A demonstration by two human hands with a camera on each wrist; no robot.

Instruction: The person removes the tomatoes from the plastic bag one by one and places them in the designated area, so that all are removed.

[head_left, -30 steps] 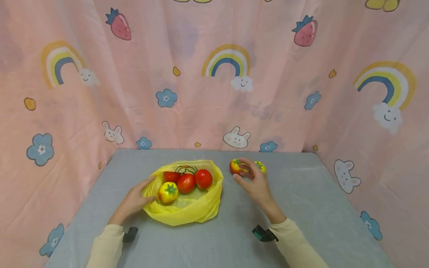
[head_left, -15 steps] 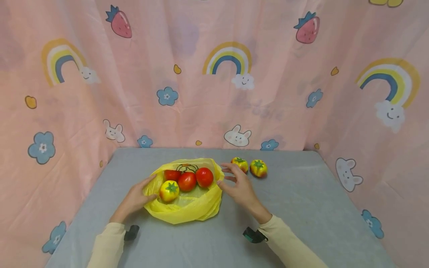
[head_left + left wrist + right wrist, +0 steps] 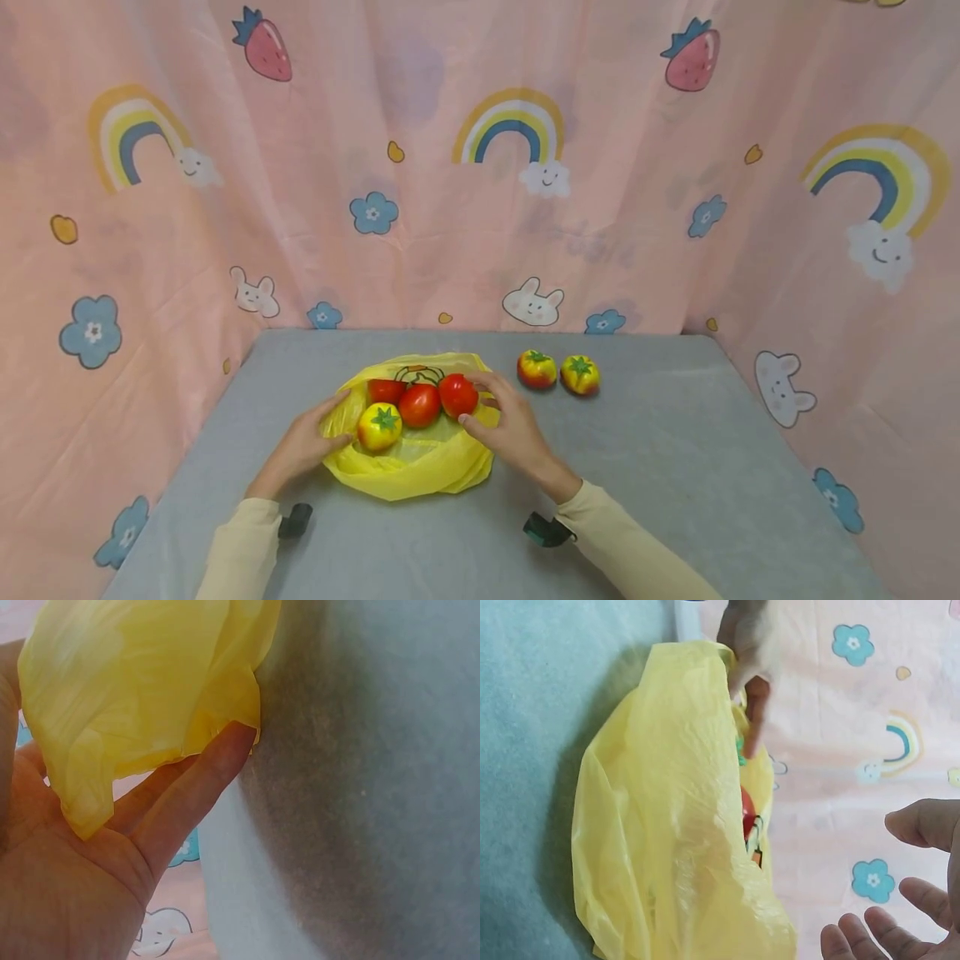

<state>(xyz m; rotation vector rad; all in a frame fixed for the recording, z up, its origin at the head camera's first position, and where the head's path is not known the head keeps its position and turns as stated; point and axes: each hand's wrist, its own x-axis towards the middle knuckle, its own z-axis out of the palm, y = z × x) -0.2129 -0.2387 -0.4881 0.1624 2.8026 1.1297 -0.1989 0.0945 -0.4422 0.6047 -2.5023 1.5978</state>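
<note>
A yellow plastic bag (image 3: 420, 477) lies with its mouth open on the grey table. Inside are several red tomatoes (image 3: 419, 406) and one yellow-red fruit (image 3: 379, 427) with a green leafy top. My left hand (image 3: 302, 443) holds the bag's left rim, thumb over the edge and fingers along the outside. In the left wrist view, the yellow plastic (image 3: 150, 682) lies between thumb and fingers. Over the right rim my right hand (image 3: 513, 427) reaches with fingers spread, beside the rightmost tomato (image 3: 457, 396). From the right wrist view its fingers (image 3: 885, 930) look apart, with nothing between them.
Two more yellow-red fruits, one left (image 3: 536, 369) and one right (image 3: 581, 375), sit on the table behind and right of the bag. A pink patterned curtain (image 3: 465, 250) hangs around the table's back and sides.
My right hand has moved left from the two loose fruits, past the bag's right rim, to the rightmost tomato. My left hand stays on the bag.
</note>
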